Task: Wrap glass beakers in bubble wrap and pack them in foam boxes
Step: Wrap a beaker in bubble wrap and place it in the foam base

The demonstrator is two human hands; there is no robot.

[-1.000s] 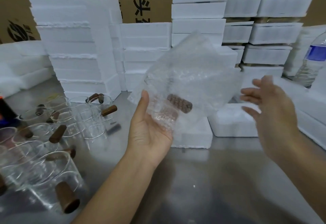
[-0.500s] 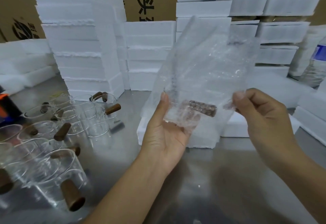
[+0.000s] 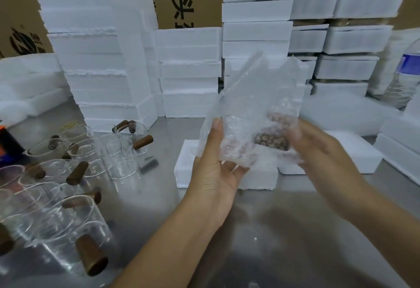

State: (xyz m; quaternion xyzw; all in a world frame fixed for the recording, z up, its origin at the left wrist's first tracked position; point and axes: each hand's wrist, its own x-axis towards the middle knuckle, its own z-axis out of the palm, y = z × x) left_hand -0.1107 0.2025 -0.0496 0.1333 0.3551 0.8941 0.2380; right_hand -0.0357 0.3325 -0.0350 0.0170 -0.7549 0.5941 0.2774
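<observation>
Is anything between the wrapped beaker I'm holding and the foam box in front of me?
Nothing visible: the wrapped beaker, held by left hand and right hand, hangs just over the foam box.

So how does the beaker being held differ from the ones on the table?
The held beaker is covered in bubble wrap; the table beakers are bare. The held beaker is up in the left hand; the table beakers stand upright on the steel table. Both have a brown handle.
</observation>
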